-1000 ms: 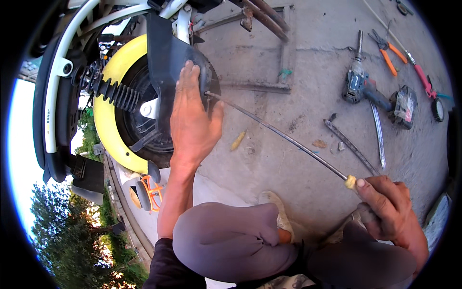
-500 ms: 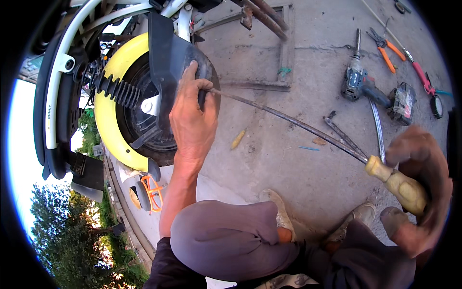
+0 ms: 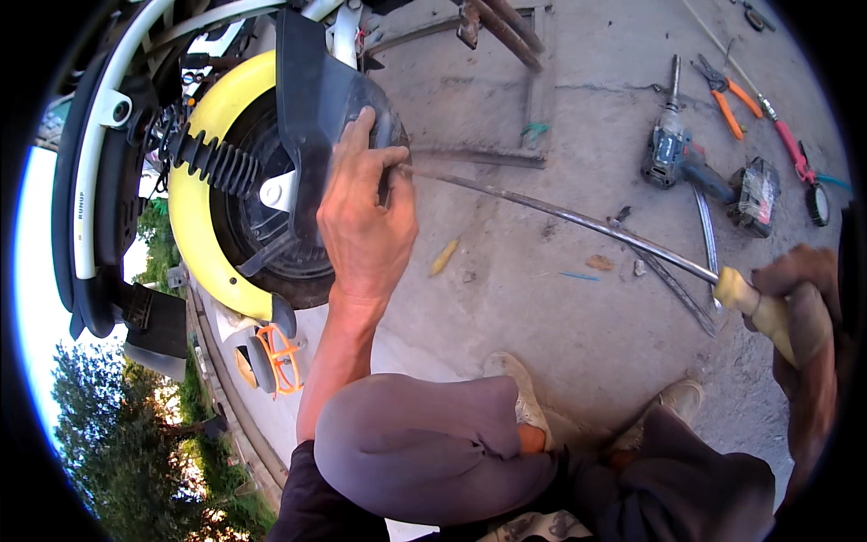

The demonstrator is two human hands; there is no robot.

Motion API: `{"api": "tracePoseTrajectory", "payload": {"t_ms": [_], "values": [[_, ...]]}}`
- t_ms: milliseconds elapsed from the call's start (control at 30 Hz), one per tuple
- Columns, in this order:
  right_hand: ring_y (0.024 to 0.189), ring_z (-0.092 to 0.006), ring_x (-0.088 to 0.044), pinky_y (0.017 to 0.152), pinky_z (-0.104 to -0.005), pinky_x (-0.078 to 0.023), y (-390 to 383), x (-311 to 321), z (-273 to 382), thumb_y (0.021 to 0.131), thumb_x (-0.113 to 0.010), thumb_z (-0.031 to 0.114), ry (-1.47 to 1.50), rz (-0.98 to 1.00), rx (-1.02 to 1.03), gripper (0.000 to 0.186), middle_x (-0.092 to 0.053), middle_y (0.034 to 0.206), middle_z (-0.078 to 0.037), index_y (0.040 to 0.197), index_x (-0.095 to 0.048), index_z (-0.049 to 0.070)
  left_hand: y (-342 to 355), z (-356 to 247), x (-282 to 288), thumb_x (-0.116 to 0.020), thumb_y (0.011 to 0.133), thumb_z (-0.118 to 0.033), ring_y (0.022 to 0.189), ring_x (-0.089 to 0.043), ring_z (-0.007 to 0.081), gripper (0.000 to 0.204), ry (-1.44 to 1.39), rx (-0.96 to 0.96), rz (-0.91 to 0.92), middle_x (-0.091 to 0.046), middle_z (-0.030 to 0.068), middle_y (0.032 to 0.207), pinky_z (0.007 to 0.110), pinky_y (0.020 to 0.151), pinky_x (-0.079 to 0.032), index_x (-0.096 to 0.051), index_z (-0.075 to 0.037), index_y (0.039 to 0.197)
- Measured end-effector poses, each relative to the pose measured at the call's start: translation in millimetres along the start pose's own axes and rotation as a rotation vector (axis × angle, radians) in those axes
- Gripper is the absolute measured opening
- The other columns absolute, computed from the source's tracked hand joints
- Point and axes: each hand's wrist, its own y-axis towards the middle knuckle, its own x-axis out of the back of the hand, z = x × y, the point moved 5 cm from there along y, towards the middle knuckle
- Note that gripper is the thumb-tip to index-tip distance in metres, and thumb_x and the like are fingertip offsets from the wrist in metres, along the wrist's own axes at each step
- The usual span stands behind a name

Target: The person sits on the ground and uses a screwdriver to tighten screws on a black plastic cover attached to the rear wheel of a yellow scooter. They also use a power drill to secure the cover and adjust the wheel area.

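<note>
A long screwdriver [image 3: 587, 222] with a yellow handle slants across the view, its tip at the black cover beside the wheel [image 3: 307, 282]. My right hand [image 3: 804, 312] is wrapped round its handle at the right. At the other end, my left hand [image 3: 368, 203] has a finger and thumb closed about the tip end, with another finger stretched along the black cover [image 3: 312, 99]. The exact contact at the tip is hidden by these fingers. Around the wheel curves a yellow fender [image 3: 194, 212], with a black coil spring [image 3: 217, 165] next to it.
A cordless impact wrench [image 3: 668, 154], orange-handled pliers [image 3: 725, 99] and a pink-handled gauge tool [image 3: 795, 154] lie on the concrete at right. Metal bars [image 3: 673, 285] rest below the wrench. A small yellow handle [image 3: 444, 257] lies nearer the wheel, a metal frame [image 3: 483, 156] beyond.
My right hand has gone from loose, spread fingers around the screwdriver handle to a wrapped grip. The handle has moved slightly up and right; my left hand stays at the tip.
</note>
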Motion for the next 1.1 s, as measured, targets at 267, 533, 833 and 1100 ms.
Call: {"api": "tracePoseTrajectory", "payload": {"t_ms": [267,533,833,1100], "values": [[0.079,-0.0214,-0.058,0.07,-0.0351,-0.047,3,-23,10,0.091,-0.066,0.0,-0.594,0.031,0.351,0.039,-0.059,0.095,-0.015,0.13,-0.066,0.002,-12,16,14,-0.07,0.087,0.003,0.13,-0.065,0.0415,0.024,0.024,0.031,-0.009,-0.066,0.0257,0.14,0.049,0.116,-0.046,-0.073,-0.002,0.109],[0.066,-0.014,-0.054,0.058,-0.031,-0.043,3,-6,-17,0.095,-0.065,0.017,-0.228,-0.057,0.106,0.031,-0.061,0.081,-0.01,0.117,-0.067,-0.005,-1,5,1,-0.07,0.087,0.003,0.127,-0.066,0.043,0.022,-0.094,0.105,-0.006,-0.068,0.0247,0.138,0.05,0.115,-0.047,-0.069,-0.003,0.108],[0.079,-0.0267,-0.068,0.062,-0.035,-0.052,-14,-23,2,0.077,-0.084,0.007,-0.754,-0.152,0.471,0.059,-0.067,0.11,-0.026,0.132,-0.068,-0.002,-7,14,2,-0.069,0.088,0.004,0.127,-0.065,0.0449,0.012,-0.101,0.08,-0.047,-0.068,0.0251,0.138,0.053,0.115,-0.047,-0.067,-0.002,0.099],[0.071,-0.0227,-0.065,0.059,-0.0321,-0.048,-21,-9,-5,0.098,-0.06,0.01,-0.546,-0.017,0.422,0.037,-0.069,0.098,-0.021,0.132,-0.066,-0.002,1,2,-5,-0.069,0.087,0.004,0.128,-0.065,0.0446,0.015,-0.065,0.034,-0.057,-0.068,0.0239,0.138,0.05,0.114,-0.048,-0.071,-0.001,0.101]]}}
